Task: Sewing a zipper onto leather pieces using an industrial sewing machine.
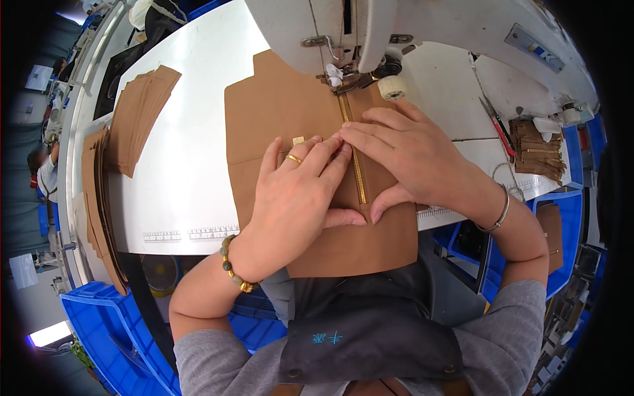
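A brown leather-like panel (277,109) lies under the head of a white sewing machine (456,26), its near end hanging over the table edge. A gold-toothed zipper (359,175) runs along it toward the presser foot (347,84). My left hand (290,191) rests on the panel left of the zipper, fingers stretched out. From the right, my right hand (419,155) lies with fingers extended; its fingertips meet the left ones over the zipper. Both thumbs press near the zipper's near end. A small pale tab (298,140) shows beside my left fingers.
Stacks of brown pieces (142,119) lie at the left, more (98,204) at the table's edge. Red-handled scissors (500,135) and a bundle of brown zipper strips (536,152) are at the right. Blue bins (109,330) stand below. The white tabletop (191,165) carries ruler markings.
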`<act>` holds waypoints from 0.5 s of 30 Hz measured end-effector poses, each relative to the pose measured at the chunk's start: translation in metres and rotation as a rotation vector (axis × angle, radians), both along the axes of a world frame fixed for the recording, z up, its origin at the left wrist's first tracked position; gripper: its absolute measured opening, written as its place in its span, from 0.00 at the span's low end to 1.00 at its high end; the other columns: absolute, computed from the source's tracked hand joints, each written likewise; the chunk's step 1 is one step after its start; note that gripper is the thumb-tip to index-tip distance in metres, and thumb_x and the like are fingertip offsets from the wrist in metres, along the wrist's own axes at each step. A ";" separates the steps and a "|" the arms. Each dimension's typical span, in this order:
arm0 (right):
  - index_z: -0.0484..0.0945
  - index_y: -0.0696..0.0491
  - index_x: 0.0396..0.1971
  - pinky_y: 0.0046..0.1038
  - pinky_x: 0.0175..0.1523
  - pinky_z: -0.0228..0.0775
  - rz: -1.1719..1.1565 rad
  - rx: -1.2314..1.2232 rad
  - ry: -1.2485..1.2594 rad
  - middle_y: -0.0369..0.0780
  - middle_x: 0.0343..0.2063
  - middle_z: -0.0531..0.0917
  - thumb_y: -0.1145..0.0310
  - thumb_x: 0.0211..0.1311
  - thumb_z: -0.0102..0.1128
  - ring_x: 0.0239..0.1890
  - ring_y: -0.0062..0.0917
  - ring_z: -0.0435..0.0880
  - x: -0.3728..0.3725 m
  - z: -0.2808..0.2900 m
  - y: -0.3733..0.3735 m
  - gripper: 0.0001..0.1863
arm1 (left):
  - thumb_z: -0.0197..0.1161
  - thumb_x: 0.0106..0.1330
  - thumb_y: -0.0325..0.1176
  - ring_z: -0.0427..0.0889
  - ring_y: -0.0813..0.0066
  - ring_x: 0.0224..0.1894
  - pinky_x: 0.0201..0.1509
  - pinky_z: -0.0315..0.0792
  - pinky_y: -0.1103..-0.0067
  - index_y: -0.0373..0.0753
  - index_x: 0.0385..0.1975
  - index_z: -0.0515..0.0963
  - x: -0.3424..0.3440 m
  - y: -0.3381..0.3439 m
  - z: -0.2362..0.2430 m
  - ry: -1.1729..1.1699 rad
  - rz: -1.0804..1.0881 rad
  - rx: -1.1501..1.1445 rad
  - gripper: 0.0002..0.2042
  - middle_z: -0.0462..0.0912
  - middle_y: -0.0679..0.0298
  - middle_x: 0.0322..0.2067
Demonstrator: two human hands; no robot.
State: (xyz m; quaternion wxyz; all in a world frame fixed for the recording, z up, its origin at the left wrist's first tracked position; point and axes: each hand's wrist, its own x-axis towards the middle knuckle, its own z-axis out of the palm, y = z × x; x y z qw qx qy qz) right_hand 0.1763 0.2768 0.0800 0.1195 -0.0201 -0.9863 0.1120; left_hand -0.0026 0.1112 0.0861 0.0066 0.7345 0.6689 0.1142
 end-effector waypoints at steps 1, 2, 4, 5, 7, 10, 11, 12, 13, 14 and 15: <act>0.74 0.58 0.64 0.49 0.79 0.56 0.006 0.002 0.015 0.40 0.60 0.81 0.39 0.33 0.79 0.65 0.37 0.75 0.000 0.000 0.000 0.56 | 0.71 0.49 0.64 0.76 0.57 0.66 0.73 0.64 0.48 0.39 0.64 0.79 0.000 0.000 0.000 0.005 -0.001 -0.006 0.45 0.79 0.62 0.64; 0.75 0.58 0.64 0.49 0.78 0.56 0.003 0.016 0.015 0.40 0.60 0.81 0.39 0.33 0.79 0.65 0.36 0.75 0.000 0.000 0.000 0.56 | 0.72 0.49 0.64 0.76 0.57 0.66 0.73 0.64 0.48 0.39 0.63 0.79 0.000 0.000 0.000 0.009 -0.003 -0.016 0.44 0.79 0.63 0.63; 0.75 0.58 0.64 0.49 0.78 0.57 0.000 0.028 0.016 0.40 0.60 0.82 0.39 0.33 0.79 0.64 0.36 0.75 0.000 -0.001 0.001 0.56 | 0.72 0.48 0.64 0.76 0.57 0.66 0.73 0.64 0.47 0.39 0.63 0.79 -0.002 0.003 -0.001 0.031 0.001 -0.004 0.44 0.79 0.63 0.63; 0.75 0.57 0.64 0.49 0.78 0.58 -0.004 0.040 0.028 0.40 0.59 0.82 0.38 0.35 0.78 0.64 0.36 0.75 -0.001 -0.002 0.003 0.55 | 0.73 0.47 0.64 0.76 0.57 0.65 0.73 0.63 0.46 0.40 0.63 0.79 -0.003 0.006 -0.001 0.054 0.003 -0.009 0.44 0.79 0.64 0.63; 0.76 0.56 0.64 0.49 0.77 0.58 -0.009 0.054 0.042 0.39 0.59 0.82 0.38 0.36 0.78 0.64 0.35 0.75 -0.001 -0.005 0.005 0.54 | 0.73 0.47 0.63 0.77 0.57 0.65 0.73 0.63 0.45 0.41 0.63 0.79 -0.007 0.011 -0.002 0.049 0.007 0.009 0.44 0.79 0.64 0.63; 0.79 0.55 0.61 0.46 0.76 0.61 -0.010 0.142 0.060 0.39 0.59 0.83 0.36 0.40 0.75 0.62 0.34 0.77 0.000 -0.009 0.008 0.50 | 0.74 0.46 0.63 0.78 0.57 0.64 0.73 0.63 0.43 0.42 0.63 0.80 -0.014 0.022 -0.005 0.044 0.014 0.027 0.44 0.80 0.66 0.62; 0.81 0.55 0.59 0.44 0.75 0.62 -0.025 0.150 0.063 0.39 0.58 0.83 0.35 0.41 0.73 0.61 0.34 0.78 0.001 -0.011 0.009 0.48 | 0.74 0.46 0.63 0.78 0.58 0.63 0.72 0.64 0.42 0.42 0.63 0.80 -0.016 0.025 -0.005 0.043 0.018 0.031 0.44 0.80 0.66 0.62; 0.83 0.54 0.57 0.43 0.74 0.64 -0.047 0.160 0.042 0.39 0.58 0.84 0.34 0.43 0.71 0.60 0.33 0.79 0.002 -0.012 0.009 0.46 | 0.74 0.46 0.63 0.78 0.58 0.63 0.72 0.64 0.42 0.42 0.63 0.80 -0.019 0.029 -0.006 0.040 0.017 0.040 0.44 0.80 0.66 0.62; 0.83 0.54 0.57 0.43 0.74 0.64 -0.042 0.157 0.064 0.39 0.58 0.84 0.34 0.43 0.71 0.60 0.33 0.79 0.002 -0.014 0.009 0.46 | 0.74 0.46 0.64 0.79 0.58 0.63 0.72 0.64 0.42 0.42 0.63 0.80 -0.021 0.032 -0.006 0.047 0.020 0.037 0.44 0.80 0.67 0.62; 0.84 0.54 0.55 0.42 0.73 0.65 -0.041 0.163 0.096 0.39 0.58 0.84 0.34 0.44 0.71 0.60 0.33 0.79 0.002 -0.015 0.010 0.44 | 0.74 0.46 0.64 0.79 0.58 0.63 0.72 0.64 0.41 0.42 0.63 0.80 -0.023 0.035 -0.005 0.055 0.022 0.028 0.44 0.80 0.67 0.62; 0.85 0.54 0.53 0.40 0.72 0.66 -0.047 0.164 0.118 0.39 0.58 0.84 0.34 0.44 0.71 0.59 0.33 0.80 0.002 -0.017 0.011 0.43 | 0.74 0.46 0.64 0.79 0.58 0.63 0.72 0.64 0.41 0.42 0.63 0.80 -0.025 0.038 -0.005 0.051 0.022 0.038 0.44 0.80 0.67 0.62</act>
